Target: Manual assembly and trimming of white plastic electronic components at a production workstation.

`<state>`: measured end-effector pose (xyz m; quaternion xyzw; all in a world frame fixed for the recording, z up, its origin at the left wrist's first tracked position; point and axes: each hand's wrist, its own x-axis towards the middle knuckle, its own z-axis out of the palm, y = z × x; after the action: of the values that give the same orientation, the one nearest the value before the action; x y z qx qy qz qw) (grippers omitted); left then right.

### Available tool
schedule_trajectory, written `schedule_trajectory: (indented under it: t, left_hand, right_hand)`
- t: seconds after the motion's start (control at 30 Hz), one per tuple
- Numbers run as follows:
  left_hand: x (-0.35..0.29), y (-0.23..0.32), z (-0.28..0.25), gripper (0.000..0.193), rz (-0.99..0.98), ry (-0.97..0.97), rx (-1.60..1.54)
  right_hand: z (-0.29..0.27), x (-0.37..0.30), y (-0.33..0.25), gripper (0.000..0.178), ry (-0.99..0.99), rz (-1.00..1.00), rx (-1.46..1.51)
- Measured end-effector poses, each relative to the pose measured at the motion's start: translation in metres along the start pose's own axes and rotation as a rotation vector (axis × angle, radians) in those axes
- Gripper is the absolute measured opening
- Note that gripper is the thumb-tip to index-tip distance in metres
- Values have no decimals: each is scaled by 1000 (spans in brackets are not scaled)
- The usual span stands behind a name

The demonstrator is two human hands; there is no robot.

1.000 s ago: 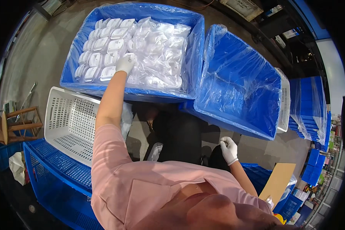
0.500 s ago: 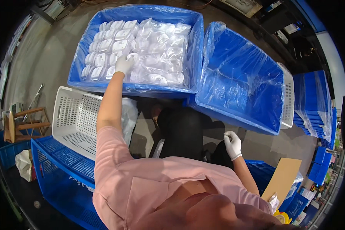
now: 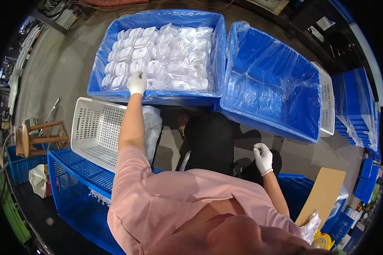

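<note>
My left hand (image 3: 137,83), in a white glove, is over the near row of bagged white plastic parts (image 3: 142,54) in a film-lined blue bin (image 3: 219,63). Its fingers curl downward, closed, at the parts near the bin's front wall; whatever lies under the fingertips is hidden. The parts lie in rows: bare-looking white faces show on the left, while crinkled clear bags cover those on the right. My right hand (image 3: 264,159), also gloved in white, hangs above my dark-clothed leg. Its fingers are loosely curled, and nothing shows in them.
Right of the parts stands a second blue bin (image 3: 268,85) lined with clear film. A white perforated basket (image 3: 98,127) rests beside a blue crate (image 3: 78,187) on my left. A wooden stool (image 3: 40,138) stands farther left. Cardboard (image 3: 322,195) leans at lower right.
My left hand has pulled back toward the bin's front wall, and its fingers are more curled. My right hand stays over my leg. The whole view has shifted slightly.
</note>
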<state>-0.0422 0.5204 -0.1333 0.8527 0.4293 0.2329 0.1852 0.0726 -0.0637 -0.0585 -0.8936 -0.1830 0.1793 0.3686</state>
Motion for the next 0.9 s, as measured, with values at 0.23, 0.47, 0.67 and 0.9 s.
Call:
schedule_trajectory:
  t: [0.23, 0.47, 0.67, 0.9]
  left_hand:
    - [3, 7, -1, 30, -68, -184, 185]
    - [-1, 21, -4, 31, -140, -200, 281]
    - [-1, 29, -5, 32, -177, -343, 377]
    - [7, 30, 3, 35, -163, -413, 420]
  right_hand:
    - [-10, -36, 37, 11, 89, -10, -36]
    - [-5, -49, 43, 10, 80, 53, -12]
    - [-7, -61, 56, 10, 158, 67, -30]
    - [-16, -76, 58, 9, 238, 104, -40]
